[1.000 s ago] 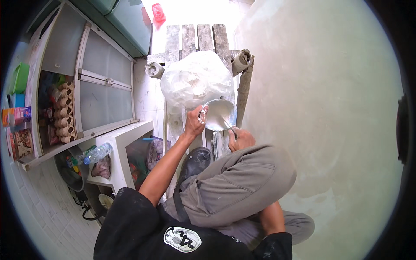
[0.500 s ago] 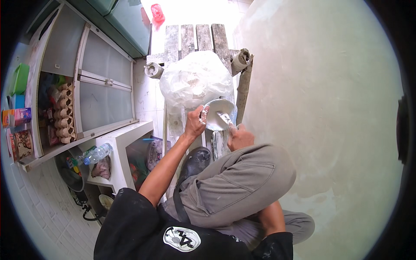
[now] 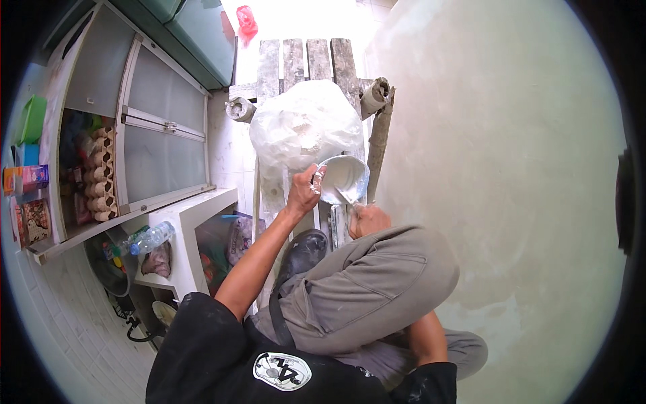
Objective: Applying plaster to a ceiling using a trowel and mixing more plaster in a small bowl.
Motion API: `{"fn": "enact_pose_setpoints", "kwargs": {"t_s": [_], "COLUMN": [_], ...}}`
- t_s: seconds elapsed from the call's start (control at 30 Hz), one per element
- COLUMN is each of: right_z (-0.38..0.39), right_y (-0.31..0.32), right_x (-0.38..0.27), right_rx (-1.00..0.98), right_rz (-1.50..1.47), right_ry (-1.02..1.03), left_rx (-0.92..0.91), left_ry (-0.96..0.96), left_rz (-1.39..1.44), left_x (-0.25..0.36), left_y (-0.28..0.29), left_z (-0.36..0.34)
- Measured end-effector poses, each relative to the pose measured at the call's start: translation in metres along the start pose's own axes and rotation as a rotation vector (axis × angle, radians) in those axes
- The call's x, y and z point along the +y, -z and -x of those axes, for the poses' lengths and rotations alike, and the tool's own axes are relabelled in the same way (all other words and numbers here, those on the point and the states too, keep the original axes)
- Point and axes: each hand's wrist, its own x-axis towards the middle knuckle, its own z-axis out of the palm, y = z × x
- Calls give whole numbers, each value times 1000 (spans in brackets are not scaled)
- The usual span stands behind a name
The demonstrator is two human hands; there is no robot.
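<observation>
With its fingers wrapped over the left rim, my left hand (image 3: 305,191) grips a small white tub (image 3: 364,176) and is smeared with white. Smooth white paste (image 3: 338,176) coats the inside of the tub, with curved streaks across it. My right hand (image 3: 370,221) is closed around the handle of a paste-covered putty knife (image 3: 346,196), whose blade dips in at the near right rim. Most of the handle is hidden by the fingers. Just beyond the tub sits a crumpled clear plastic bag (image 3: 289,124) with pale powder in it.
A slatted wooden bench (image 3: 293,57) with bamboo ends carries the bag. Bare plastered wall (image 3: 511,168) fills the right. To the left stand a cabinet (image 3: 165,161) with egg trays (image 3: 101,176) and a white shelf (image 3: 185,219) with a plastic bottle (image 3: 153,237). My bent knee rises close to my right hand.
My right hand has drawn the putty knife toward me, from the middle of the tub to its near rim. Streaks now show in the paste. My left hand stays on the rim.
</observation>
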Motion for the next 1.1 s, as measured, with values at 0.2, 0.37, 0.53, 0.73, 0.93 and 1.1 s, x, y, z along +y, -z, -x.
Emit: {"fn": "enact_pose_setpoints", "kwargs": {"t_s": [0.2,0.37,0.53,0.73,0.93,1.1], "right_z": [-5,1,1,-3,-6,-1], "right_y": [16,-5,-2,-4,-15,4], "right_x": [-5,1,-1,14,22,3], "right_rx": [66,-21,55,90,89,110], "right_rz": [-274,-327,-370,-438,-512,-298], "right_ry": [-168,-226,-215,-219,-110,-264], "left_rx": [-15,-9,-5,-3,16,-5], "left_ry": [33,32,13,21,-11,39], "left_rz": [10,14,14,39,21,3], "left_x": [-1,2,0,2,3,0], "left_y": [3,1,4,0,-3,1], "left_z": [0,-1,-1,-1,-2,0]}}
